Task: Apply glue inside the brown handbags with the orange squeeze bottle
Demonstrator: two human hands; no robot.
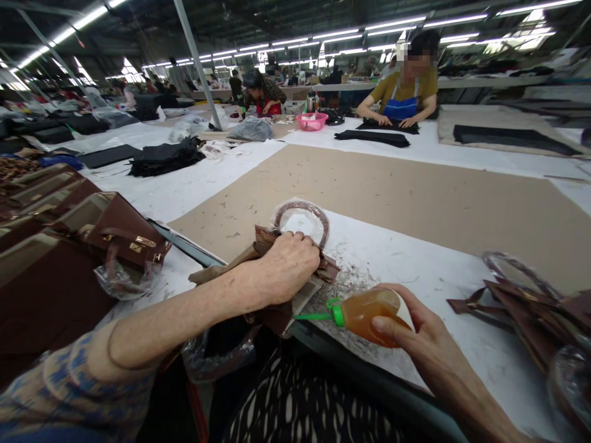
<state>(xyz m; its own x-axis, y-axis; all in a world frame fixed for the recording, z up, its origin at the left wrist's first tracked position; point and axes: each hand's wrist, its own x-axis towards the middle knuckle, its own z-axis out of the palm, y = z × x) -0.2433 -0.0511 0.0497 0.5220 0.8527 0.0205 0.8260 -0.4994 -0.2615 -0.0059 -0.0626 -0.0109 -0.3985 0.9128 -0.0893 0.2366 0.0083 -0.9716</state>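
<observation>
My left hand (290, 264) is closed on the upper part of a brown handbag (279, 317) at the table's near edge. One bag handle (319, 216), wrapped in clear plastic, arches up beyond my knuckles; another plastic-wrapped handle (221, 363) hangs down on the near side. In my right hand (420, 329) is a squeeze bottle (367, 314) of amber liquid, held on its side. Its green nozzle (314, 317) points left, with the tip at the bag's edge; whether it touches cannot be made out. My left fingertips are partly hidden behind the bag's material.
Several brown handbags (133, 237) stand at the left. More brown bag pieces (521, 307) with wrapped handles lie at the right. Tan board (369, 184) covers the table's middle, with scraps nearby. A pink basin (312, 121) and a co-worker (401, 92) are across the table.
</observation>
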